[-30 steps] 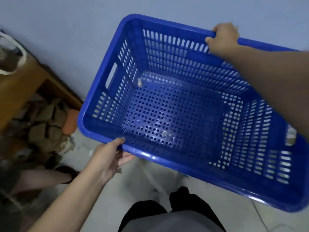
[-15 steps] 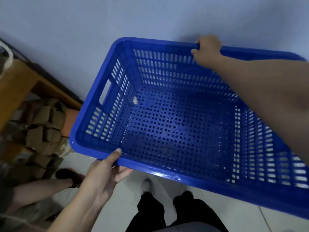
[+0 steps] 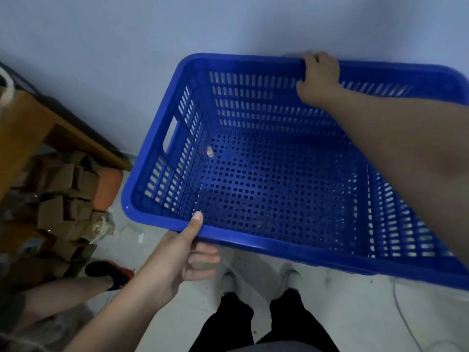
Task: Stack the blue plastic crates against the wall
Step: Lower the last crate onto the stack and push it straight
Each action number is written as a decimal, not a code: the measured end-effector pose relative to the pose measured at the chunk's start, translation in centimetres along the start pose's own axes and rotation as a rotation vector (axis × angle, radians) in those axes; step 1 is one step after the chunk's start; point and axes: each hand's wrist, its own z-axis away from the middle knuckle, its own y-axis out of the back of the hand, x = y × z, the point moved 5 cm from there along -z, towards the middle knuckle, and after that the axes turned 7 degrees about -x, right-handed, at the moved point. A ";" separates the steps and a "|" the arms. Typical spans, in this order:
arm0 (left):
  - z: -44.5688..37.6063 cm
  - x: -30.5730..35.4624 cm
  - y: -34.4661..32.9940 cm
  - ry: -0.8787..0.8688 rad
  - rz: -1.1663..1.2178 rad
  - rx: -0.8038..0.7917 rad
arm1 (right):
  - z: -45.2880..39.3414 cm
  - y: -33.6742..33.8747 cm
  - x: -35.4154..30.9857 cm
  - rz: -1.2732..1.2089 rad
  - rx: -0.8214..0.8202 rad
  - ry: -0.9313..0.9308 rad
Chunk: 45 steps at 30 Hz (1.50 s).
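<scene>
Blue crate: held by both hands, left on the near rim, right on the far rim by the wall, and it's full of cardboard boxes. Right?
Not quite. The head view shows the blue crate is almost empty, with only a small scrap on its perforated floor. The cardboard boxes sit outside it, to the left. Left hand on the near rim, right hand on the far rim: correct.

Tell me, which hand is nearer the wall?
The right. The right hand has its grip on the blue crate's far rim, next to the wall. The left hand holds the near rim, farther away.
</scene>
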 end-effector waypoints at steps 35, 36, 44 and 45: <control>-11.1 18.7 5.4 -0.767 -1.262 0.582 | 29.3 2.8 16.4 -0.104 0.177 -0.836; -11.3 19.2 5.5 -0.775 -1.243 0.569 | 29.2 3.1 16.2 -0.177 0.206 -0.827; -12.9 19.7 6.9 -0.721 -1.174 0.568 | 28.9 3.0 15.2 -0.289 0.272 -0.828; -13.2 19.5 7.0 -0.718 -1.181 0.572 | 29.0 2.8 15.4 -0.273 0.264 -0.833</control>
